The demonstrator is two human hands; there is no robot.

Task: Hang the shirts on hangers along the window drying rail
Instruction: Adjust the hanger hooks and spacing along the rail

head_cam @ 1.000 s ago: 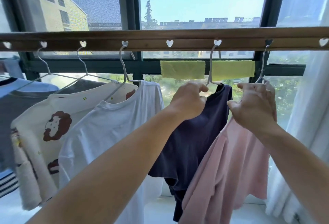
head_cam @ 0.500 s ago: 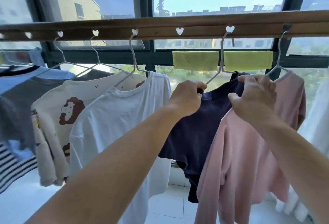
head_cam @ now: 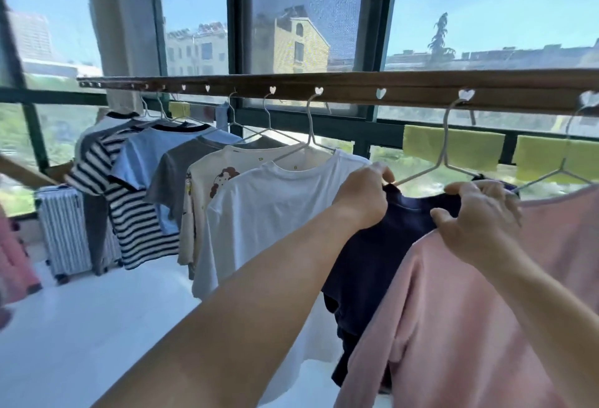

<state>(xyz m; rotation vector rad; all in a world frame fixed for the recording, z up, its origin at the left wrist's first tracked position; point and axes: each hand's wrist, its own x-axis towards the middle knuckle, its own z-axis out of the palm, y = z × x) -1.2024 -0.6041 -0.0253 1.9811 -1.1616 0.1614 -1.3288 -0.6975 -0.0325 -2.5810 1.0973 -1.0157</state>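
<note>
Sunlit window bay, with a wooden drying rail [head_cam: 356, 85] crossing the view from 9 to 3 o'clock and a row of heart-shaped slots along its lower edge. Hanging from it, from 9 o'clock inward, we see a striped shirt [head_cam: 123, 200], a light blue shirt [head_cam: 142, 154], a grey shirt [head_cam: 175, 167], a cream printed shirt [head_cam: 207, 180] and a white shirt [head_cam: 269, 209]. At 3 o'clock of the white shirt hangs the navy shirt [head_cam: 382, 255] on a white wire hanger [head_cam: 444, 148], whose hook sits in a heart slot; a pink shirt [head_cam: 486, 310] overlaps it at 4 o'clock.

The left hand [head_cam: 364, 196] pinches the navy collar at the hanger's left arm, fingers curled round the fabric. The right hand [head_cam: 479, 216] grips the fabric at the right shoulder; whether it also holds the hanger wire we cannot tell, as the fingers cover it.

We judge the step in hand to be seating the navy shirt squarely. To do it well, we would draw each shoulder seam outward to the tip of its hanger arm, keep the collar centred under the hook, and pull evenly so the hook does not lift from its slot. Separating the navy cloth from the pink sleeve would likely aid drying.

A striped suitcase [head_cam: 63, 232] stands on the floor at 8 o'clock.
</note>
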